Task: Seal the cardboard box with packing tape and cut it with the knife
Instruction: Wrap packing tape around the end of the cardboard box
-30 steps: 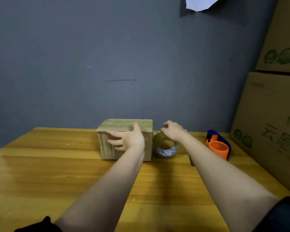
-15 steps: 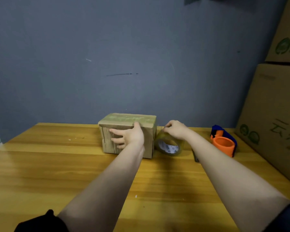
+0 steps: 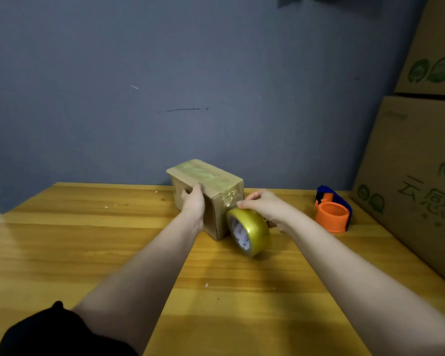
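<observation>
Gripping the box [image 3: 217, 185], left hand [image 3: 194, 200]; right hand [image 3: 263, 205] holds tape roll [image 3: 249, 231].

I see a varnished wooden table [image 3: 88, 253] with a soft sheen, a matt brown cardboard box [image 3: 217, 217] topped with glossy, wrinkled tape, a shiny yellowish tape roll [image 3: 253, 231], a smooth orange-and-blue plastic dispenser [image 3: 332, 211] and a matt grey wall [image 3: 165, 73].

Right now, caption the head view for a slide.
Left hand steadies the box; right hand holds the tape roll beside it.
</observation>
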Available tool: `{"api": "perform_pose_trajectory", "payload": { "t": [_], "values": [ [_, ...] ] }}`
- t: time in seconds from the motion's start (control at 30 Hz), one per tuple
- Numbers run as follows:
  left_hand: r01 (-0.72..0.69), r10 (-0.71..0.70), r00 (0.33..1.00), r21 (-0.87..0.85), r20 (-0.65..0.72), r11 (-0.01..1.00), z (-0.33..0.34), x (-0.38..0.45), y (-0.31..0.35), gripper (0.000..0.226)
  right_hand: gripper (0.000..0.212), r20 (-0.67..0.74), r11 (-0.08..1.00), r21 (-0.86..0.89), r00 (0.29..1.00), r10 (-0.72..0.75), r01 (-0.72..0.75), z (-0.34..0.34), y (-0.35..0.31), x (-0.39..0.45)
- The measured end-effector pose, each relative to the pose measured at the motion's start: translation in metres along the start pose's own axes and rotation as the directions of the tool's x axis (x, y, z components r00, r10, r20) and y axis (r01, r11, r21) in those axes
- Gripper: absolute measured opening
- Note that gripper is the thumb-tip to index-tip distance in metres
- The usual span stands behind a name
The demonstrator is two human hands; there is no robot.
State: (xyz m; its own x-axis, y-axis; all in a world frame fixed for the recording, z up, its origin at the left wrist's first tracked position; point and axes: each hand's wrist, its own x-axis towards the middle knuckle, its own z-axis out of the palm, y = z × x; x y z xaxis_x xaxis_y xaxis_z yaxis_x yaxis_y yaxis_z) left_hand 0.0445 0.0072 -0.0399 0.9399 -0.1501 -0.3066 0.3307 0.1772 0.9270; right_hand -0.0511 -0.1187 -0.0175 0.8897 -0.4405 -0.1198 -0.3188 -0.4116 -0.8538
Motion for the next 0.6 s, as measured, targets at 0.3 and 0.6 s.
{"api": "perform_pose_trajectory", "payload": {
  "t": [0.3,0.6],
  "values": [
    [-0.070,0.023,0.983,0.253,0.184,0.965,-0.007,-0.011,0.005,0.073,0.027,0.025,0.981,0.181,0.998,0.062,-0.065,0.012,0.008,-0.028],
    [-0.087,0.004,0.964,0.305,0.265,0.948,-0.013,-0.015,0.009,0.060,0.036,0.044,0.930,0.358,0.996,0.078,-0.088,0.033,0.008,-0.048]
  ]
}}
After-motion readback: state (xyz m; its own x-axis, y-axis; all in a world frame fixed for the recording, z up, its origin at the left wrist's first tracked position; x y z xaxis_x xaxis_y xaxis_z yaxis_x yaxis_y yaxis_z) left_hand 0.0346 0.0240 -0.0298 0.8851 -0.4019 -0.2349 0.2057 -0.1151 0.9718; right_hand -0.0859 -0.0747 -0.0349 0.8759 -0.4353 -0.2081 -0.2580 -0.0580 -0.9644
